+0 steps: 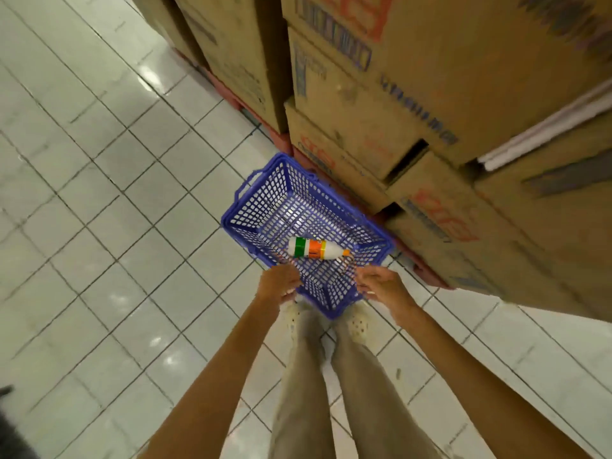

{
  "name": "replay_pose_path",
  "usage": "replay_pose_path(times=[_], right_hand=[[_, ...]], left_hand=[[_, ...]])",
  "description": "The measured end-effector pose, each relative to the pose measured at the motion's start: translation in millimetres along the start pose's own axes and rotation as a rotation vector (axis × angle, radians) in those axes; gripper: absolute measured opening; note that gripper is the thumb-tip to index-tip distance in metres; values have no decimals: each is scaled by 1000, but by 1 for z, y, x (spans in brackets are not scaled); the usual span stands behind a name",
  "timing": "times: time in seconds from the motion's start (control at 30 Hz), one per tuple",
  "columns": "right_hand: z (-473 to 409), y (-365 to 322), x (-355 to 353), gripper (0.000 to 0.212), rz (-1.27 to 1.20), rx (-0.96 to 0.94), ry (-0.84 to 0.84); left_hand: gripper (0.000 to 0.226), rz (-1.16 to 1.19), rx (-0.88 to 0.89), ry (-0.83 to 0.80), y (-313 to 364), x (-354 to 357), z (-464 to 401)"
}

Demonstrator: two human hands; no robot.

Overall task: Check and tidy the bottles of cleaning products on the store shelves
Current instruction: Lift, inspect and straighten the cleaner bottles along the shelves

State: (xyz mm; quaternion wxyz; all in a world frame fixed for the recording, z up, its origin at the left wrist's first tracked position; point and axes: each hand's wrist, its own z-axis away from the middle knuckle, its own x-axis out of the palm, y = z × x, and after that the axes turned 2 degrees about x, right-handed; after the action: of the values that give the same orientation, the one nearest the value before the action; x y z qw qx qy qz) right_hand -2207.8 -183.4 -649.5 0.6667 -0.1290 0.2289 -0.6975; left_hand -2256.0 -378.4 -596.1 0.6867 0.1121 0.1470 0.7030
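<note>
Blue perforated plastic basket (pixel 281 207) on glossy white floor tiles (pixel 109 193), beside stacked brown cardboard boxes (pixel 414 94) whose print is too blurred to read. Inside the basket lies a white bottle (pixel 314 249), on its side, with green and orange label bands and an orange cap. Left hand (pixel 278 283) and right hand (pixel 381 283), fingers curled, are at the basket's near rim; whether they grip it cannot be told.

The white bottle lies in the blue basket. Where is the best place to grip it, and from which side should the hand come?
Grip the bottle round its wide labelled body, coming from above. It lies on its side on the floor of the basket, orange cap toward the cardboard boxes, and the walls block any sideways reach. The right hand seems slightly nearer the narrow neck.
</note>
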Motion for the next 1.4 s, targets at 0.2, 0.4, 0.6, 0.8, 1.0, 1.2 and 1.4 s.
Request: replay_pose_path(times=[0.2,0.4,0.6,0.8,1.0,1.2,1.4], right_hand=[[179,-8,-42,17,222,-89,-136],[245,20,-92,4,670,-345,-385],[294,56,-105,8,1121,-507,-639],[348,136,-72,14,1329,-353,-888],[432,285,-70,18,1651,-430,-1053],[548,473,-129,20,1949,-374,-1346],[636,625,-131,20,2207,-385,-1489]], left_hand=[[19,48,107,20,-35,-14,186],[25,363,310,242,-154,-16,281],[22,848,328,487,-353,28,377],[31,1336,268,697,-526,116,432],[31,1768,143,837,-686,244,486],[27,1967,14,1031,-838,387,560],[26,2250,9,1099,-963,418,613]])
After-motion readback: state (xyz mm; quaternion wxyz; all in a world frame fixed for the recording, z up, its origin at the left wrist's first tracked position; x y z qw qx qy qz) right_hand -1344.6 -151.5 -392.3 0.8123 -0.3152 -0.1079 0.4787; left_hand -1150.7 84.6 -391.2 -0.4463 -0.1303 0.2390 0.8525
